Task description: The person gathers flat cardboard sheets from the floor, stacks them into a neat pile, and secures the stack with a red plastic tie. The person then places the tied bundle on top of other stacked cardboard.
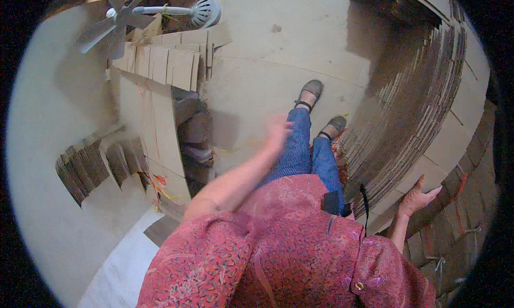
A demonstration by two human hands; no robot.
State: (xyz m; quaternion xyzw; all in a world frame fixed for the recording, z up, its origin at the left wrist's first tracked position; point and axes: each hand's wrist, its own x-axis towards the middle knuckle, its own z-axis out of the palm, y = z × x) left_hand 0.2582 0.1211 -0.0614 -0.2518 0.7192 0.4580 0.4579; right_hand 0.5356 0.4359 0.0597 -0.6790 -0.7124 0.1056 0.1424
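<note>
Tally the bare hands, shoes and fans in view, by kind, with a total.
Bare hands, left hand and right hand: 2
Dark grey flat shoes with black ankle straps: 2
White fan with long, pale grey blades: 1
Total: 5

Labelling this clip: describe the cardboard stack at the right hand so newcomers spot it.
Look right of the pale beige floor. There stands a long row of stacked tan cardboard sheets, the person's bare right hand at its outer edge. Unlike the darker brown cardboard bundles beyond, its top is pale.
</note>
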